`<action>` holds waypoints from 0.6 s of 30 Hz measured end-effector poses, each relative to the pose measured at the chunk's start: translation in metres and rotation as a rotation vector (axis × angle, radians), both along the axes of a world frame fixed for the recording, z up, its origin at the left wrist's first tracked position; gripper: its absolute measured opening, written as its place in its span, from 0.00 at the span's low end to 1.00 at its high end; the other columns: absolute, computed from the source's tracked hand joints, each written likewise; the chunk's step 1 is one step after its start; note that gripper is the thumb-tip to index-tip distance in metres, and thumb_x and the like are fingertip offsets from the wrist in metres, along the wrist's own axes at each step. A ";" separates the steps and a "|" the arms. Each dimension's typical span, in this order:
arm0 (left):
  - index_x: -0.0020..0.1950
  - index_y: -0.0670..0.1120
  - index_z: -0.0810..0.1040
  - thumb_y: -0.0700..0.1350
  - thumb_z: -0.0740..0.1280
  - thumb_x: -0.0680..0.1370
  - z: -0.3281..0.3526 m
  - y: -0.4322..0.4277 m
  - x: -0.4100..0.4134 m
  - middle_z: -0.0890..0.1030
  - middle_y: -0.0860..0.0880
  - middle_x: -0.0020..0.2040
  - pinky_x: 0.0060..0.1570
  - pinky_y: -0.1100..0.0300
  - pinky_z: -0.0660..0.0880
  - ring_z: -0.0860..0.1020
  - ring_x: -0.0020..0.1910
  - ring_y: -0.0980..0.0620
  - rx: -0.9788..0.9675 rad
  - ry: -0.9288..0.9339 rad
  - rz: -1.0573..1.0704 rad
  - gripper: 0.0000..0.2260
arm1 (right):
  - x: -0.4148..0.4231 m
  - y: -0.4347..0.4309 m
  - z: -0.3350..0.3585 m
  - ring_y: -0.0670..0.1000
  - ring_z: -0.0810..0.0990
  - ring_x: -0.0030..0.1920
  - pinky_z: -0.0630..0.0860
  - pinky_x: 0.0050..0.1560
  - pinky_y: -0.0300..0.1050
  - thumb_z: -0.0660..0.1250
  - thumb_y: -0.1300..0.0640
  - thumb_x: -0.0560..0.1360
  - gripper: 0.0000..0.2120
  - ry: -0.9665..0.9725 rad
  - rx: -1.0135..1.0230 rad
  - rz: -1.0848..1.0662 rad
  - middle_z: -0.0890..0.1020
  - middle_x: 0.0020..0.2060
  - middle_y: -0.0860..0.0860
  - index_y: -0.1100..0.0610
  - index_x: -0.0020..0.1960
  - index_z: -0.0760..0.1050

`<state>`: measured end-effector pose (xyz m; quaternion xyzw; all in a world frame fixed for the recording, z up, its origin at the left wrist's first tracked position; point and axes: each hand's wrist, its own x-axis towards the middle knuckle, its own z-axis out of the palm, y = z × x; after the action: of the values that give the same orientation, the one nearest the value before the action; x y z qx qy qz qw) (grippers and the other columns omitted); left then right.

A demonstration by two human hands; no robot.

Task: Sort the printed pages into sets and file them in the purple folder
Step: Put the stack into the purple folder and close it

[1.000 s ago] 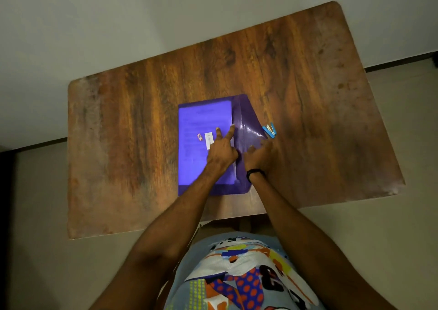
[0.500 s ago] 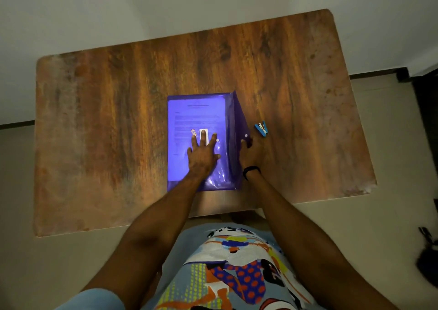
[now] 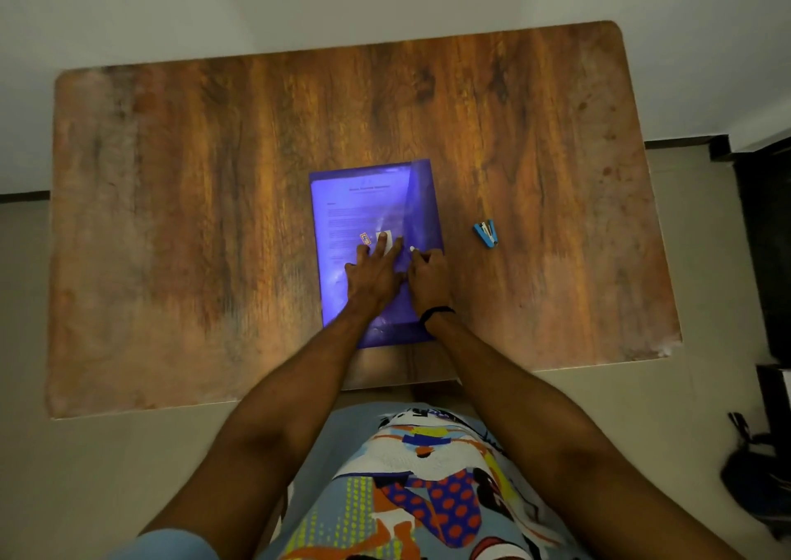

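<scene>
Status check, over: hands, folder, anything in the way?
Left hand flat on purple folder. Right hand at flap, grip unclear. Pages inside. Stapler lies apart, right; nothing blocking.

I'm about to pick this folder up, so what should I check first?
1. Pages inside the purple folder: ok, a printed page shows through its cover.
2. The flap folded over the folder's right side: ok.
3. The snap on the flap fastened: cannot tell; the right hand sits at it.
4. The left hand pressing the folder flat: ok, fingers spread on the cover.
5. The blue stapler clear of the folder: ok, it lies apart on the table.
</scene>
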<state>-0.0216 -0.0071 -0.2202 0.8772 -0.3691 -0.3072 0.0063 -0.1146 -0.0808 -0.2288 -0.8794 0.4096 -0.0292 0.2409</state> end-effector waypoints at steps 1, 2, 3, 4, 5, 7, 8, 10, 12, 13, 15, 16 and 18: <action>0.80 0.59 0.53 0.59 0.63 0.80 -0.001 0.002 0.002 0.54 0.53 0.81 0.58 0.39 0.69 0.59 0.73 0.41 -0.007 0.009 -0.010 0.32 | 0.003 0.001 0.000 0.59 0.79 0.30 0.75 0.31 0.45 0.80 0.66 0.65 0.09 0.016 0.026 0.009 0.78 0.32 0.60 0.63 0.43 0.84; 0.80 0.59 0.53 0.58 0.64 0.80 -0.001 0.004 0.003 0.54 0.53 0.81 0.58 0.39 0.70 0.59 0.73 0.41 -0.014 0.015 -0.021 0.32 | 0.006 0.000 0.002 0.57 0.79 0.29 0.74 0.30 0.42 0.83 0.64 0.61 0.11 0.042 0.036 0.022 0.79 0.31 0.57 0.61 0.42 0.84; 0.80 0.59 0.52 0.57 0.64 0.80 -0.002 0.006 0.004 0.53 0.53 0.81 0.57 0.39 0.71 0.59 0.73 0.41 -0.022 0.021 -0.027 0.32 | 0.007 -0.002 0.004 0.55 0.79 0.29 0.74 0.31 0.41 0.84 0.62 0.61 0.12 0.059 0.010 0.023 0.79 0.31 0.56 0.59 0.41 0.85; 0.81 0.59 0.52 0.57 0.65 0.80 -0.003 0.008 0.004 0.53 0.54 0.81 0.57 0.38 0.72 0.58 0.73 0.41 -0.027 0.027 -0.027 0.33 | 0.005 -0.002 0.006 0.55 0.80 0.33 0.75 0.35 0.42 0.82 0.60 0.64 0.11 0.092 0.012 0.029 0.81 0.34 0.56 0.59 0.44 0.85; 0.81 0.59 0.52 0.56 0.65 0.80 -0.004 0.009 0.004 0.52 0.54 0.81 0.57 0.38 0.72 0.57 0.74 0.41 -0.031 0.029 -0.025 0.33 | 0.004 -0.001 0.004 0.56 0.81 0.40 0.76 0.42 0.44 0.76 0.59 0.72 0.08 0.127 0.003 0.055 0.82 0.40 0.58 0.61 0.50 0.83; 0.81 0.59 0.51 0.56 0.65 0.80 -0.006 0.010 0.004 0.52 0.54 0.81 0.58 0.38 0.73 0.57 0.74 0.42 -0.034 0.026 -0.020 0.34 | 0.005 -0.001 0.003 0.61 0.78 0.53 0.74 0.55 0.51 0.60 0.60 0.83 0.12 0.129 0.073 0.026 0.79 0.53 0.63 0.64 0.60 0.77; 0.81 0.59 0.50 0.56 0.65 0.80 -0.005 0.010 0.003 0.52 0.54 0.81 0.57 0.38 0.73 0.57 0.74 0.41 -0.035 0.022 -0.019 0.34 | 0.006 0.001 0.000 0.63 0.78 0.53 0.74 0.55 0.53 0.57 0.62 0.84 0.13 0.110 0.084 0.023 0.78 0.53 0.64 0.66 0.61 0.77; 0.81 0.60 0.49 0.56 0.65 0.80 -0.005 0.010 0.002 0.52 0.54 0.81 0.56 0.39 0.73 0.57 0.74 0.41 -0.034 0.016 -0.018 0.35 | 0.006 0.003 -0.006 0.64 0.79 0.52 0.76 0.54 0.54 0.57 0.62 0.84 0.14 0.107 0.064 0.003 0.78 0.52 0.65 0.67 0.63 0.76; 0.81 0.61 0.49 0.55 0.65 0.80 -0.005 0.009 0.002 0.52 0.54 0.81 0.56 0.39 0.73 0.57 0.74 0.41 -0.030 0.014 -0.022 0.35 | 0.006 0.006 -0.008 0.64 0.77 0.57 0.74 0.58 0.54 0.55 0.60 0.85 0.16 0.141 0.076 0.041 0.77 0.57 0.65 0.64 0.70 0.71; 0.81 0.61 0.49 0.55 0.65 0.80 -0.005 0.009 0.002 0.52 0.53 0.81 0.56 0.39 0.72 0.56 0.74 0.41 -0.029 0.011 -0.026 0.34 | 0.005 0.006 -0.008 0.64 0.75 0.59 0.74 0.60 0.56 0.55 0.60 0.85 0.17 0.156 0.071 0.058 0.76 0.59 0.65 0.64 0.70 0.70; 0.81 0.60 0.49 0.55 0.64 0.80 -0.006 0.010 0.002 0.51 0.53 0.81 0.57 0.39 0.72 0.56 0.75 0.40 -0.027 0.007 -0.034 0.34 | 0.004 0.006 -0.005 0.65 0.73 0.61 0.72 0.61 0.60 0.57 0.62 0.82 0.16 0.150 0.084 0.042 0.74 0.61 0.66 0.65 0.67 0.71; 0.81 0.60 0.50 0.55 0.64 0.80 -0.005 0.010 0.002 0.51 0.52 0.82 0.58 0.39 0.72 0.56 0.75 0.40 -0.026 0.006 -0.040 0.34 | 0.004 0.007 -0.002 0.66 0.72 0.61 0.72 0.61 0.61 0.58 0.63 0.81 0.15 0.143 0.079 0.030 0.73 0.61 0.66 0.66 0.66 0.71; 0.81 0.59 0.50 0.55 0.64 0.80 -0.005 0.011 0.003 0.50 0.52 0.82 0.58 0.40 0.72 0.56 0.75 0.39 -0.027 0.003 -0.055 0.33 | 0.006 0.009 0.001 0.66 0.72 0.61 0.72 0.60 0.61 0.58 0.63 0.80 0.15 0.145 0.081 0.021 0.73 0.60 0.66 0.66 0.65 0.71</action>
<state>-0.0183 0.0040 -0.2257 0.8661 -0.3969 -0.3036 0.0102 -0.1088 -0.0720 -0.2276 -0.8729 0.4177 0.0535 0.2465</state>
